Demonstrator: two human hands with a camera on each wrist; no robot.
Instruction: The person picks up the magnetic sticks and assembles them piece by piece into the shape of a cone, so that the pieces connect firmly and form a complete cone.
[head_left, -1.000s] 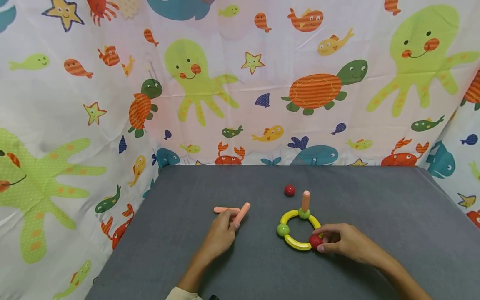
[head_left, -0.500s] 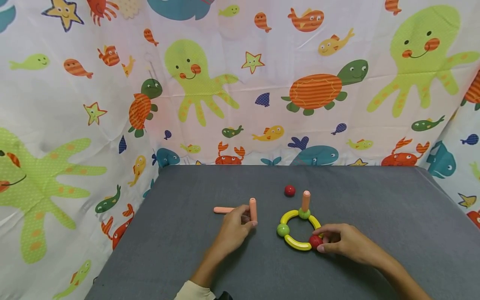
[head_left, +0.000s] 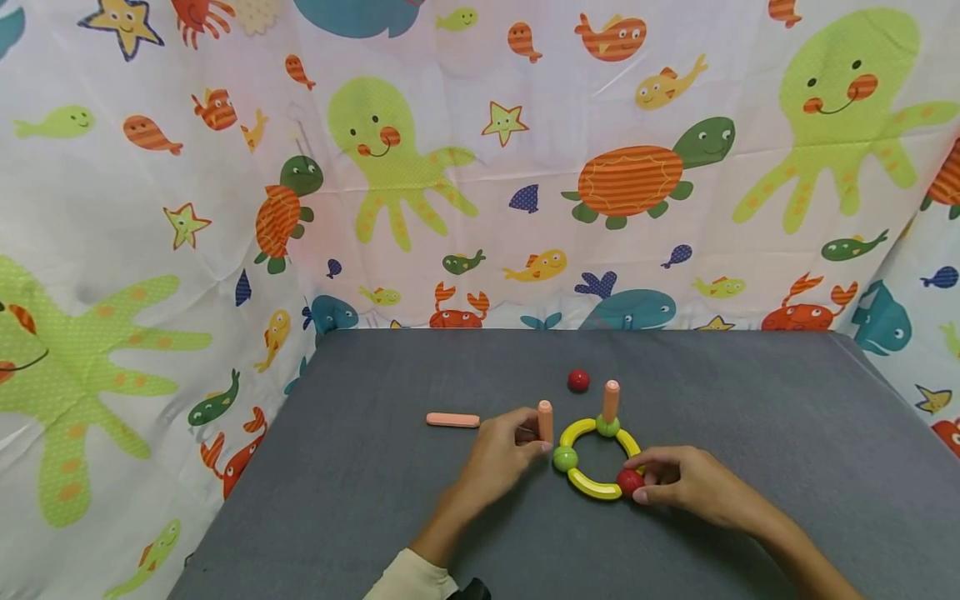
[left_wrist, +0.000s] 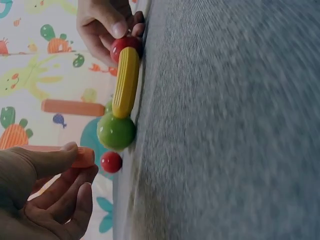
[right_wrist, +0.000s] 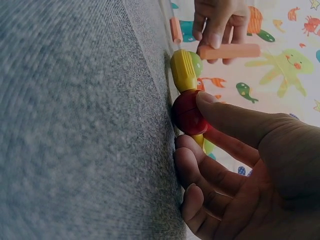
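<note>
My left hand [head_left: 498,458] pinches an orange stick [head_left: 545,422] held upright, just left of a toy ring. The ring joins curved yellow pieces [head_left: 594,485] with two green balls [head_left: 566,458] and a red ball [head_left: 631,482]. From the ring's far green ball rises a second orange stick [head_left: 611,402]. My right hand [head_left: 690,483] grips the red ball at the ring's near right, thumb and fingers about it in the right wrist view. In the left wrist view the held stick [left_wrist: 84,157] has its lower end above the table, apart from the near green ball [left_wrist: 116,131].
A third orange stick [head_left: 452,420] lies flat on the grey table [head_left: 360,500], left of my left hand. One loose red ball [head_left: 578,381] sits behind the ring. A curtain [head_left: 465,167] printed with sea animals hangs along the table's back and sides.
My left hand has carried its orange stick right toward the ring and turned it from tilted to upright. The right hand stays on the red ball.
</note>
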